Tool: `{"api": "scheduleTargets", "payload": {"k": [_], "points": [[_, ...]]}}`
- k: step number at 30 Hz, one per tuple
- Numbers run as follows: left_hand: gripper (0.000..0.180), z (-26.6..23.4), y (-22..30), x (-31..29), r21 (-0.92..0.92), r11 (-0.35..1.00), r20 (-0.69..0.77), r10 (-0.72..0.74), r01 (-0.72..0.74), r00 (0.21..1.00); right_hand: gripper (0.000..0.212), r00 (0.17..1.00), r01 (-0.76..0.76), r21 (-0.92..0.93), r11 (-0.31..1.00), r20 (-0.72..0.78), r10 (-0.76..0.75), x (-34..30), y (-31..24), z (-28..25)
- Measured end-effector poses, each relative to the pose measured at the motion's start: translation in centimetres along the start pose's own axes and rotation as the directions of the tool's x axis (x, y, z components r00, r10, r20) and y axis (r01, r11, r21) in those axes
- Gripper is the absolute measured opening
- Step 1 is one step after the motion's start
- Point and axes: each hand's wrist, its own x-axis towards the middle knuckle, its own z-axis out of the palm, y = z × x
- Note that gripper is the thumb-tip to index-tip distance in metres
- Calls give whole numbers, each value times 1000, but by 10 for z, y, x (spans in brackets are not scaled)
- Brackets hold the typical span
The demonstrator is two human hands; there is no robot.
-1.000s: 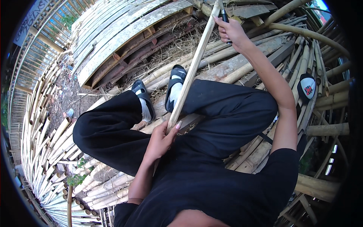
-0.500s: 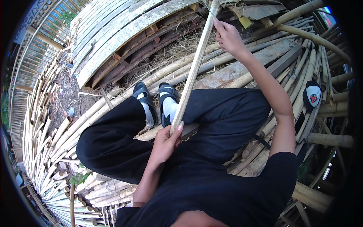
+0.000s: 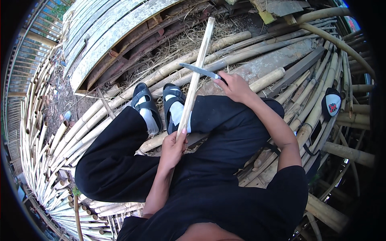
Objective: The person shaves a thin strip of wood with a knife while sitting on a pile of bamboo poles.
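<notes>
A long pale bamboo strip (image 3: pixel 197 74) runs from my lap up and away over my sandalled feet. My left hand (image 3: pixel 173 148) grips its near end above my black trousers. My right hand (image 3: pixel 234 86) holds a knife (image 3: pixel 198 70) by its handle. The grey blade lies across the strip about midway along it, pointing left. My legs are crossed, in black trousers, white socks and black sandals (image 3: pixel 159 106).
I sit on a pile of bamboo poles (image 3: pixel 305 108) that spreads all around. Split bamboo slats (image 3: pixel 104 36) and dry shavings lie ahead. More poles are stacked at the left (image 3: pixel 48 160). A dark cap (image 3: pixel 331 103) rests on the poles to my right.
My right hand has come down along the strip from its far tip to its middle, bringing the knife with it. The left hand has kept its grip on the near end.
</notes>
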Motion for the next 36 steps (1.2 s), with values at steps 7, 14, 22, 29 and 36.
{"api": "scheduleTargets", "payload": {"k": [7, 14, 22, 29, 36], "points": [[45, 4, -6, 6, 283, 956, -157, 130, -81, 979, 40, 993, -46, 9, 999, 107, 45, 14, 17, 19], [44, 12, 0, 0, 374, 925, -169, 137, -66, 976, 41, 999, -27, 61, 998, 49, 24, 14, 14, 23], [47, 14, 3, -1, 458, 887, -193, 158, -53, 969, 37, 997, -8, 94, 996, 82, 0, 14, 13, 25], [45, 13, -5, 0, 418, 908, -190, 109, -20, 976, 35, 987, 133, 25, 991, 88, -135, 18, 29, 32], [43, 7, -20, 0, 418, 906, -173, 147, -62, 974, 43, 993, 47, -81, 996, 108, -39, 24, 47, 30]]}}
